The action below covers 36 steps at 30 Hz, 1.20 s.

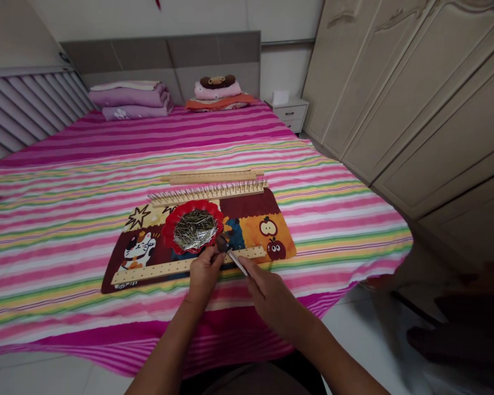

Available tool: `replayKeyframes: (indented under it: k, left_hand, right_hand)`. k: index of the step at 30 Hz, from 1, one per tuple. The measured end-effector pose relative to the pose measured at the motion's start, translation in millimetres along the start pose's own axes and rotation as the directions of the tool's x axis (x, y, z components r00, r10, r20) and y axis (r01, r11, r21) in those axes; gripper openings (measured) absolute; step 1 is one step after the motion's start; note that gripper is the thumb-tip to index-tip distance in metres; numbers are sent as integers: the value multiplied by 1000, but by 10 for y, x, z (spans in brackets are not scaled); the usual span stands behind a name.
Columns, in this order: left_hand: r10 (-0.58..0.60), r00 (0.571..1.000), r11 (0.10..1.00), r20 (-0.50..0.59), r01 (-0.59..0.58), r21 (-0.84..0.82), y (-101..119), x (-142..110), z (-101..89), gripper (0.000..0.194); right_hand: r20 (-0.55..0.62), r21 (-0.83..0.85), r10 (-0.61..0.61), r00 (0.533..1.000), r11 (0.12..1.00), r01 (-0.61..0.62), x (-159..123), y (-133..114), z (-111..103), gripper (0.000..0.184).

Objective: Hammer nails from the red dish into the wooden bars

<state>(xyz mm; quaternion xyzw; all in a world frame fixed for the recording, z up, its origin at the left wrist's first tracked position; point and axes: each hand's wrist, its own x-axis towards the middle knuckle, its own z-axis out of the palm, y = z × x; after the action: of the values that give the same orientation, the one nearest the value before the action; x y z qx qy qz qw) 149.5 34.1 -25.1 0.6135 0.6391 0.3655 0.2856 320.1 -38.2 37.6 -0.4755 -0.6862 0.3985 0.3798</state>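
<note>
A hammer [238,263] with a dark head and a pale handle is gripped in my right hand [273,296], which is closed around the handle. Its head is over the near wooden strip [160,269], close to the fingertips of my left hand [205,269]. That hand is pinched closed at the strip; whatever lies between its fingers is too small to make out. The strip has rows of small dark holes or marks, and a few nails stand near its right end. Just beyond sits a red scalloped bowl [167,237] full of loose metal nails [195,229].
A patterned mat [250,211] lies under the bowl and strip on a striped bed [345,219]. Behind the bowl, a second strip [217,194] bristles with upright nails. More wooden strips [209,177] lie beyond it. Folded bedding [131,99] rests by the headboard; wardrobes [395,82] line the right.
</note>
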Motion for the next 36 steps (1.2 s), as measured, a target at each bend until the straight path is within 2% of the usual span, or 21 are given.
replayKeyframes:
  k: [3, 8, 10, 12, 14, 16, 18, 21, 23, 25, 28, 30, 33, 34, 36]
  left_hand:
    - [2, 1000, 1000, 2, -2, 18, -10, 8, 9, 19]
    - [-18, 1000, 1000, 18, 17, 13, -19, -1, 28, 20]
    - [-21, 999, 1000, 26, 21, -6, -29, 1, -18, 20]
    - [-20, 1000, 1000, -11, 20, 23, -36, 32, -117, 23]
    - [4, 995, 989, -99, 11, 149, -28, 109, -250, 24]
    - [51, 989, 938, -142, 2, 347, 3, 227, -375, 24]
    - [49, 995, 845, -84, 3, 534, 54, 362, -454, 24]
    - [-54, 997, 709, 46, 6, 705, 140, 534, -467, 25]
    - [-115, 989, 668, 88, 12, 744, 180, 612, -440, 25]
    - [-148, 983, 663, 105, 20, 748, 192, 665, -419, 23]
    - [-161, 983, 704, 91, 49, 709, 147, 708, -440, 20]
    - [-153, 987, 782, 41, 96, 616, 90, 712, -488, 18]
    - [-165, 986, 940, -6, 159, 301, 25, 667, -578, 17]
    - [-176, 984, 971, 4, 173, 167, 21, 638, -605, 19]
    - [-204, 978, 975, 37, 206, -78, 47, 563, -648, 27]
  right_hand:
    - [-26, 9, 12, 1000, 1000, -12, -30, -25, -16, 50]
    - [-109, 23, 106, 988, 994, -105, -233, -105, -93, 45]
    - [-115, 53, 158, 981, 987, -153, -355, -105, -117, 44]
    - [-114, 90, 223, 968, 973, -214, -478, -72, -125, 43]
    - [-128, 119, 271, 954, 959, -256, -585, -7, -115, 43]
    - [-157, 135, 290, 944, 953, -270, -664, 78, -95, 44]
    - [-174, 149, 297, 939, 951, -273, -711, 165, -73, 46]
    - [-184, 159, 307, 934, 947, -280, -739, 259, -49, 48]
    - [-193, 156, 303, 933, 948, -276, -745, 292, -38, 49]
    - [-202, 147, 292, 935, 953, -266, -749, 308, -26, 49]
    - [-207, 150, 289, 935, 953, -262, -751, 320, -8, 48]
    - [-205, 159, 296, 933, 950, -267, -751, 331, -2, 47]
    - [-204, 183, 289, 935, 950, -254, -746, 349, -13, 46]
    - [-205, 191, 280, 938, 951, -243, -744, 350, -22, 46]
    - [-195, 199, 272, 942, 952, -234, -737, 340, -45, 46]
